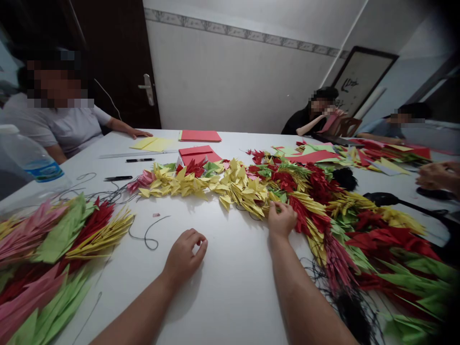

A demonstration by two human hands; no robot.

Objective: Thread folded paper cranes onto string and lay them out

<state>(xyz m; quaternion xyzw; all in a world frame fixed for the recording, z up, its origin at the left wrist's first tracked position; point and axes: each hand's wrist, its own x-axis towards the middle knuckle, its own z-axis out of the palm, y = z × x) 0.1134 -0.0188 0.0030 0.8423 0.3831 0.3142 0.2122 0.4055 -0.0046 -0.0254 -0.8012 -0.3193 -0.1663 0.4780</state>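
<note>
Yellow paper pieces [237,184], prob. mid-arranging: R hand [282,219] touching edge, can't tell if pinching; L hand [185,254] loosely curled, empty; next prob. req. light grip.

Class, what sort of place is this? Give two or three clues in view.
Probably an indoor room used for paper craft. The clues: a white table, colourful folded paper pieces heaped on it, and a stack of red paper near its far edge.

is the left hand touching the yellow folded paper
No, the left hand is over the white table, with a visible gap between it and the yellow folded paper.
</note>
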